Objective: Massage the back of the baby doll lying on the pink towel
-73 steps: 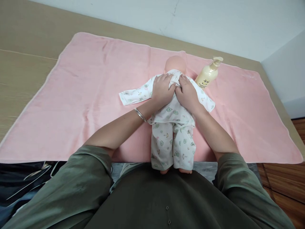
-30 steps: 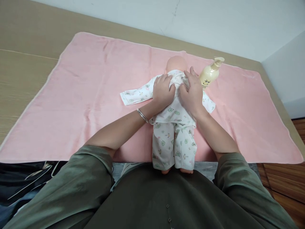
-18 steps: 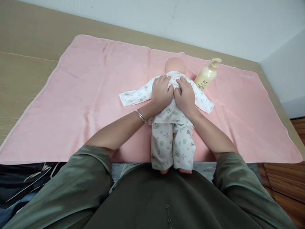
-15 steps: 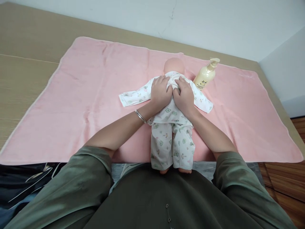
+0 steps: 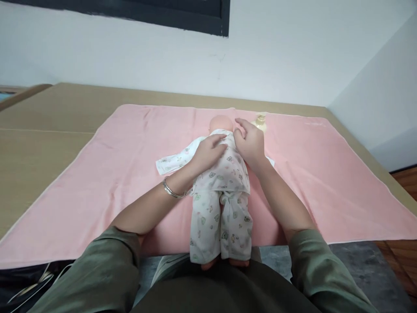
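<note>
Head view: doll [image 5: 224, 174] lying back-up on pink blanket [image 5: 329, 178], spread over desk [image 5: 48, 161]. Head [image 5: 221, 123] toward wall [image 5: 276, 56], legs toward the person, feet [image 5: 239, 262] just past the blanket's near edge. Wears a white printed top and matching pants; left sleeve [image 5: 172, 163] stretched out sideways, right one mostly covered by the right hand and arm.

Left hand [image 5: 209, 153]: laid on the upper back, fingers extended toward the midline, thumb apart. Metal bangle [image 5: 172, 190] at that wrist.

Right hand [image 5: 251, 141]: at the other shoulder, fingers slightly bent, thumb apart from the index finger, not pinching anything. Fingertips near the head; can't tell if the palm touches the top.

Pump bottle [image 5: 259, 123] just behind the right hand, partly hidden by it, pump up. Dark frame [image 5: 163, 12] on the wall, upper left.
</note>
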`<action>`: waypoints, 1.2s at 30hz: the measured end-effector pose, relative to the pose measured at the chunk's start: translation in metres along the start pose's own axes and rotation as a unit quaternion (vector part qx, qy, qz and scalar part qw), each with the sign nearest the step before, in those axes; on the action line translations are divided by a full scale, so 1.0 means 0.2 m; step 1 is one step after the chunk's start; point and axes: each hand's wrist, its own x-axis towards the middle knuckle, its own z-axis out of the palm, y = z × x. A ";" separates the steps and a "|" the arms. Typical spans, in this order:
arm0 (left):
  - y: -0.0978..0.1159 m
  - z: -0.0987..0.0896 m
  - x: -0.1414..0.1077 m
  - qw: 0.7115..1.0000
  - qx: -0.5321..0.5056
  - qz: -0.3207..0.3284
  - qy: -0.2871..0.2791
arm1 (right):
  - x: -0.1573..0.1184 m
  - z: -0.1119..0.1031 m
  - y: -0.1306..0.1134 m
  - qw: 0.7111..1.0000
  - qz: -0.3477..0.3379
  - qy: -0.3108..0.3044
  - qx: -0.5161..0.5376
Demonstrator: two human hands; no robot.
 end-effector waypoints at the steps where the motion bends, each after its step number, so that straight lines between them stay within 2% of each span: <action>1: 0.03 0.01 0.01 0.998 -0.067 -0.023 0.000 | 0.03 -0.04 0.03 1.000 -0.006 0.017 0.001; 3: 0.07 0.05 0.07 0.974 -0.222 -0.053 -0.011 | 0.08 -0.09 0.10 0.998 -0.008 0.059 0.003; 5: 0.10 0.08 0.15 0.926 -0.368 -0.081 -0.035 | 0.14 -0.12 0.19 0.996 0.000 0.090 0.007; 7: 0.12 0.12 0.24 0.879 -0.458 -0.120 -0.064 | 0.17 -0.12 0.26 0.996 0.010 0.085 0.001; 10: 0.17 0.16 0.37 0.839 -0.514 -0.157 -0.086 | 0.20 -0.10 0.31 0.999 0.015 0.031 -0.042; 13: 0.20 0.20 0.44 0.808 -0.557 -0.170 -0.090 | 0.19 -0.08 0.31 0.994 -0.005 -0.017 -0.112; 16: 0.23 0.23 0.45 0.776 -0.595 -0.181 -0.101 | 0.18 -0.09 0.28 0.983 -0.037 -0.040 -0.174; 20: 0.25 0.21 0.40 0.744 -0.626 -0.206 -0.112 | 0.20 -0.11 0.24 0.974 -0.035 -0.025 -0.222; 24: 0.25 0.14 0.30 0.730 -0.634 -0.230 -0.110 | 0.24 -0.07 0.16 0.960 0.017 0.003 -0.281; 27: 0.24 0.07 0.22 0.737 -0.621 -0.245 -0.108 | 0.25 -0.04 0.11 0.948 0.039 0.013 -0.314; 32: 0.20 -0.04 0.11 0.763 -0.574 -0.263 -0.140 | 0.24 -0.06 0.10 0.948 0.071 0.029 -0.309; 36: 0.21 -0.10 0.08 0.800 -0.543 -0.218 -0.132 | 0.23 -0.07 0.13 0.956 0.066 0.028 -0.283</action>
